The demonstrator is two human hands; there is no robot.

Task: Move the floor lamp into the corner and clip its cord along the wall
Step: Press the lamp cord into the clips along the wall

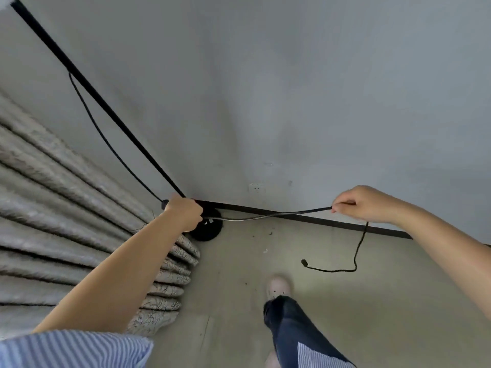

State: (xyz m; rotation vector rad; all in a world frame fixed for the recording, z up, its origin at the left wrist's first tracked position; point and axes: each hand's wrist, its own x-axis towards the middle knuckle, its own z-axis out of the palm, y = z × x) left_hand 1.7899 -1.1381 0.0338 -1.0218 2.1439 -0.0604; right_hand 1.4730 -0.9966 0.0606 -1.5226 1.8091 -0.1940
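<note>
While two hands grip one cord [279,214], left hand [186,212] and right hand [357,204] both pinch it

Lamp pole [106,107], round base [210,231] and cord [279,214]: all black, cord catching a pale sheen mid-span. Baseboard [318,220] dark brown. Wall [292,88] flat grey-white. Floor [385,301] dull beige-grey, dark specks. Curtain [53,208] at left grey-beige with fine dark scrollwork. Shirt [74,349] blue-white pinstripe. Trousers [292,330] dark navy. Shoe [277,286] pale pink.
</note>
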